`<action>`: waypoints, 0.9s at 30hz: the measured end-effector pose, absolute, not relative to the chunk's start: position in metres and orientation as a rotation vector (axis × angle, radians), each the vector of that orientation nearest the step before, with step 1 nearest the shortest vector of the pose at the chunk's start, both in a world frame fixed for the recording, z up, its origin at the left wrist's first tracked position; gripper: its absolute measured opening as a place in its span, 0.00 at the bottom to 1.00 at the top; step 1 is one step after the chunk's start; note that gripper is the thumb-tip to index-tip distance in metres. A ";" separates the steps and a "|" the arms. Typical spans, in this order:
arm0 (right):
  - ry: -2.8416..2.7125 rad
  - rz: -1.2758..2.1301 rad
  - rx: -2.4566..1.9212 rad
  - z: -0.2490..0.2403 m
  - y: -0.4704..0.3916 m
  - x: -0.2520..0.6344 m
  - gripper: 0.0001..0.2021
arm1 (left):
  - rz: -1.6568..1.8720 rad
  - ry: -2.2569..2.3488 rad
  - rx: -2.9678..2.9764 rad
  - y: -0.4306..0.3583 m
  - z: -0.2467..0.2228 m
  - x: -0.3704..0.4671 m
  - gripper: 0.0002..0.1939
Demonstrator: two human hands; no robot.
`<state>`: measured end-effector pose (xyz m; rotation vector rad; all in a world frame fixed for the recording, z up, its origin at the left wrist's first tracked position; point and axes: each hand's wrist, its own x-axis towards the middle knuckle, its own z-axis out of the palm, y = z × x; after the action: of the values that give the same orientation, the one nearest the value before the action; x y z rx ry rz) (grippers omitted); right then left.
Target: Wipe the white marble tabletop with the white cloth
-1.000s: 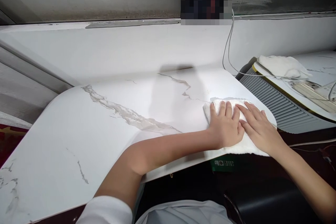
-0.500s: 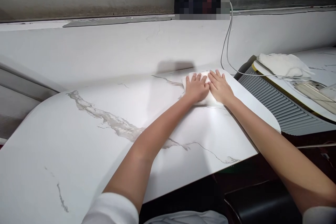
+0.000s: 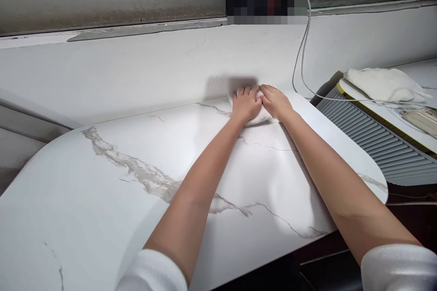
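A white cloth (image 3: 264, 116) lies on the white marbled table (image 3: 136, 209), at its far edge by the wall. My left hand (image 3: 246, 103) presses flat on the left part of the cloth, its fingers spread and pointing toward the wall. Beside it, my right hand (image 3: 276, 101) rests on the cloth's right part, fingers stretched out and angled to the left. The two hands touch or nearly touch at the thumbs. Part of the cloth is hidden beneath them.
Thin cables (image 3: 302, 66) hang down the white wall (image 3: 146, 70) and run to the right. A grey ribbed piece of furniture (image 3: 382, 141) with a white top stands at the right, bearing another white cloth (image 3: 385, 84). Dark seating shows below the table's near edge.
Both hands have moved with the cloth toward the wall and slightly left, up to the table's far edge. The view has shifted a little.
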<state>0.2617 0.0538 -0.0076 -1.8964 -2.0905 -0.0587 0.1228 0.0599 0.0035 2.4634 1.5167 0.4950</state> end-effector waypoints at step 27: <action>-2.150 -0.142 -1.876 -0.014 -0.184 0.179 0.28 | 0.262 1.357 2.645 -0.155 0.005 0.035 0.28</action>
<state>0.1785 -0.1839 -0.0140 -1.8764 -2.1500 -0.1423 0.0350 -0.1549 0.0051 2.6451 1.3566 0.2620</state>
